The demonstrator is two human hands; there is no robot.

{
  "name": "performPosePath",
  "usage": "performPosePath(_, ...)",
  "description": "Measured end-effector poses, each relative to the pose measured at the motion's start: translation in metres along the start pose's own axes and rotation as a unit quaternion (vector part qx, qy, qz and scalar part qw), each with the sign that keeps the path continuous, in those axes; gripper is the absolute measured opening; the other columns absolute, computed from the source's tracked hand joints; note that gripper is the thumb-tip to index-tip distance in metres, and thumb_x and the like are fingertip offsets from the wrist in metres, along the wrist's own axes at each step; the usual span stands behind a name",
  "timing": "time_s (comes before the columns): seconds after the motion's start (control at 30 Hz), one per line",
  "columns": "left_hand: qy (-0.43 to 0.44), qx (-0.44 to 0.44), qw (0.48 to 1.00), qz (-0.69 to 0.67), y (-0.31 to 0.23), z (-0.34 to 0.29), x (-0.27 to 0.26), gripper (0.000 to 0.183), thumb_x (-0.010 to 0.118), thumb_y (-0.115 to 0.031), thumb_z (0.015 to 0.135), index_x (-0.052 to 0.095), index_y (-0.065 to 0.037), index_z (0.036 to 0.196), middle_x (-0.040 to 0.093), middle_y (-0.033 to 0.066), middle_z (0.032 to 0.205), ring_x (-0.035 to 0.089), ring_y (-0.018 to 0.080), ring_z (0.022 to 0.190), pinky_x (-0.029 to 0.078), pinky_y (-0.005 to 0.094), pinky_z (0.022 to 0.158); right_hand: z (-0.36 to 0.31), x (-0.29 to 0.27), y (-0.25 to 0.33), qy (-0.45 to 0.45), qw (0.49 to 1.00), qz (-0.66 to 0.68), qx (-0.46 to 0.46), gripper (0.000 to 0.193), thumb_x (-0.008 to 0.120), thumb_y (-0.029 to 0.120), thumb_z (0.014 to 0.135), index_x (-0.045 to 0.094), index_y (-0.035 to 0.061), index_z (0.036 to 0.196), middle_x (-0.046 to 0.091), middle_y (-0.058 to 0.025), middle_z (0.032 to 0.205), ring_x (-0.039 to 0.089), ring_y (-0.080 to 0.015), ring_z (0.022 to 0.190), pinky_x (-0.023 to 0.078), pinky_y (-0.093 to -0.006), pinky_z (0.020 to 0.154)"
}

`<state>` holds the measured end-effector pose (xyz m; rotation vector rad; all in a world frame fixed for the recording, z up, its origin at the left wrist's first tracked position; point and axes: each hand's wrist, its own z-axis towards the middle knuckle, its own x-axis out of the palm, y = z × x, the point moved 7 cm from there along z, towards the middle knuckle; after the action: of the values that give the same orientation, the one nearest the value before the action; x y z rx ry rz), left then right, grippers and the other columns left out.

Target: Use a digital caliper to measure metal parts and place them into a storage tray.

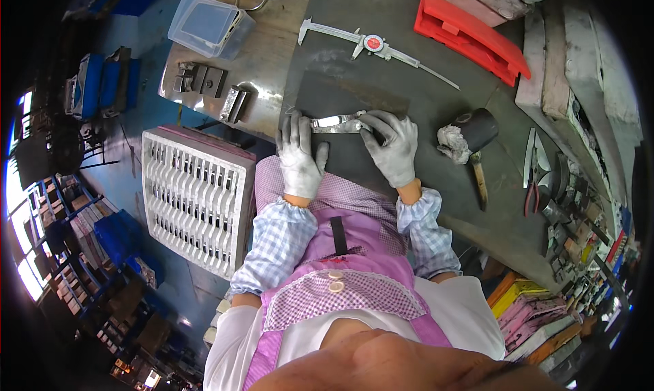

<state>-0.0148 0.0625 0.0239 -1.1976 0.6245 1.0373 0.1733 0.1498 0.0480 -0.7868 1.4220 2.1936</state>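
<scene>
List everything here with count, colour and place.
Worktop: one, grey, ahead
Metal piece: one, silvery, near middle
Dial caliper: one, silver, far middle
Case: one, red, far right
Mallet: one, black head, right
Wad: one, whitish, against mallet head
Hand tool: one, red handles, right
Plastic box: one, clear, far left
Metal blocks: several, grey, left
Slotted tray: one, white, left
Shelf boxes: many, mixed colours, lower left
Small parts: many, greyish, right
Apron: one, purple, torso
Left hand: one, white-gloved, piece's left end
Right hand: one, white-gloved, piece's right end
</scene>
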Motion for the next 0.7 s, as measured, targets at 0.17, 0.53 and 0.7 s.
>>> performPosePath(0.17,0.000,-0.010,1.000,0.014,0.001,0.001,0.001,0.068,0.062,-0.035,0.096,0.040,0.001,0.149,0.041,0.0238,0.154,0.040,0.0459,0.140,0.030,0.0607,0.118,0.006,0.005,-0.005,-0.014,0.997,-0.065,0.047,0.026,0.078,0.022,0.080,0.076,0.0170,0.105,0.071,0.0014,0.110,0.063,-0.0251,0.097,0.048,-0.0397,0.088)
performPosePath(0.53,0.007,-0.024,1.000,0.012,0.002,-0.002,0.003,0.069,0.061,-0.034,0.096,0.037,-0.001,0.152,0.039,0.0217,0.157,0.038,0.0448,0.143,0.029,0.0623,0.118,-0.018,0.001,-0.019,-0.006,0.985,0.138,0.103,0.027,0.077,0.006,0.081,0.078,0.0116,0.107,0.074,-0.0042,0.110,0.066,-0.0280,0.099,0.052,-0.0398,0.091)
performPosePath(0.7,0.005,-0.013,1.000,0.015,0.003,-0.002,0.004,0.069,0.061,-0.034,0.096,0.037,-0.001,0.152,0.038,0.0215,0.157,0.038,0.0446,0.143,0.029,0.0618,0.118,-0.022,0.005,-0.012,-0.025,0.996,0.089,-0.001,0.030,0.077,0.008,0.082,0.077,0.0093,0.112,0.074,-0.0057,0.111,0.068,-0.0289,0.099,0.053,-0.0409,0.089)
